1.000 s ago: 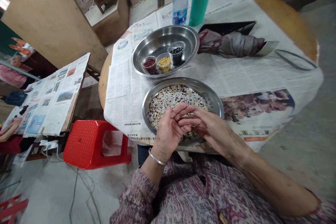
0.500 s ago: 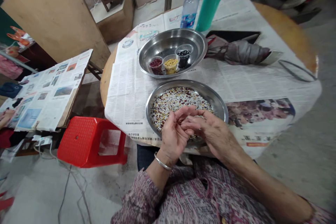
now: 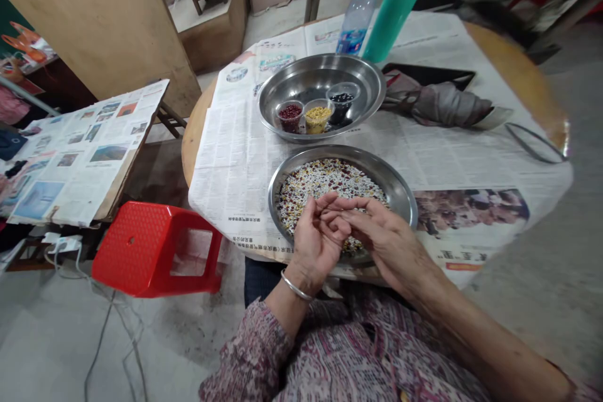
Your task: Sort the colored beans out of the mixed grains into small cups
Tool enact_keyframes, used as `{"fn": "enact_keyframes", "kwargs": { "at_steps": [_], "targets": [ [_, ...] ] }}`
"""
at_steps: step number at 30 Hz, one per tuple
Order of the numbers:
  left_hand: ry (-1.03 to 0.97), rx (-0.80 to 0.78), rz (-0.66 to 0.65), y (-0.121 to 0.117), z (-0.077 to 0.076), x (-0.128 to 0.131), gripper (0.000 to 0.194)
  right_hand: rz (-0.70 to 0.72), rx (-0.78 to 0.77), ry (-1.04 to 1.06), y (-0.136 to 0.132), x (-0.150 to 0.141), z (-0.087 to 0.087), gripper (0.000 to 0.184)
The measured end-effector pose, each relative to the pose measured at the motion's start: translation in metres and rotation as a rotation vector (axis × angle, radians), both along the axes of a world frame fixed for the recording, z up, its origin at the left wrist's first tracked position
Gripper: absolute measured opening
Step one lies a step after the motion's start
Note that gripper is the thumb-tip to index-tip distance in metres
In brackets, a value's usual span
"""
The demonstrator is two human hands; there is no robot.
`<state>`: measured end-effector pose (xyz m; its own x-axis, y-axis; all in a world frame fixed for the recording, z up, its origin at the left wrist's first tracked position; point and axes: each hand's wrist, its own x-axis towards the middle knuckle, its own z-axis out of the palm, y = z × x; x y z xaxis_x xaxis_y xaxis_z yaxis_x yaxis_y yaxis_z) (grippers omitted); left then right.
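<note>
The left hand (image 3: 320,242) and the right hand (image 3: 393,242) are half open, cupped and touching; I cannot tell if they hold something. Under them, one round, shiny metal basin (image 3: 407,193) contains small, grainy mixed seeds (image 3: 325,179). The second metal basin (image 3: 370,85) has three clear cups (image 3: 316,119): dark red, yellow, black contents. The newspaper (image 3: 226,169) shows Chinese characters.

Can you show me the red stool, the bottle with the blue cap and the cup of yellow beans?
Red stool (image 3: 149,240), head view: seat.
Bottle (image 3: 357,16), head view: clear side.
Cup of yellow beans (image 3: 318,115), head view: beans inside.
</note>
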<state>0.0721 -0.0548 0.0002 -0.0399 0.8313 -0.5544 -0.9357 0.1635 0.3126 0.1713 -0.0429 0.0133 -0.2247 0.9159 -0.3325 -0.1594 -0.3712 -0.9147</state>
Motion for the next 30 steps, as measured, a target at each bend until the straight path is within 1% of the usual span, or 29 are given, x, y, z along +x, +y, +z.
{"fn": "enact_keyframes", "kwargs": {
  "at_steps": [5,10,13,19,23,26,28,30],
  "targets": [
    [-0.050,-0.011,-0.020,0.000,0.004,-0.002,0.041,-0.090,0.000,0.025,0.000,-0.001,-0.005,0.032],
    [-0.077,-0.012,-0.033,0.000,0.007,-0.002,0.045,-0.123,0.021,0.053,0.002,0.002,-0.007,0.037],
    [-0.062,-0.016,-0.051,0.000,0.006,-0.001,0.046,-0.126,0.023,0.053,0.004,0.005,-0.006,0.033],
    [-0.041,0.089,-0.134,-0.003,0.004,0.001,0.048,-0.138,0.029,0.059,0.005,0.007,-0.008,0.025],
    [-0.018,0.050,-0.098,-0.003,0.009,-0.003,0.036,-0.155,0.087,0.031,0.006,0.008,-0.010,0.025],
    [0.022,0.101,-0.054,-0.003,0.013,-0.013,0.037,-0.200,0.154,-0.014,0.011,0.016,-0.008,0.026],
    [0.063,0.148,-0.005,-0.002,0.015,-0.021,0.040,-0.196,0.218,-0.117,0.016,0.027,-0.008,0.025],
    [0.111,0.159,0.038,-0.002,0.016,-0.028,0.044,-0.151,0.313,-0.281,0.020,0.040,-0.009,0.022]
  ]
}}
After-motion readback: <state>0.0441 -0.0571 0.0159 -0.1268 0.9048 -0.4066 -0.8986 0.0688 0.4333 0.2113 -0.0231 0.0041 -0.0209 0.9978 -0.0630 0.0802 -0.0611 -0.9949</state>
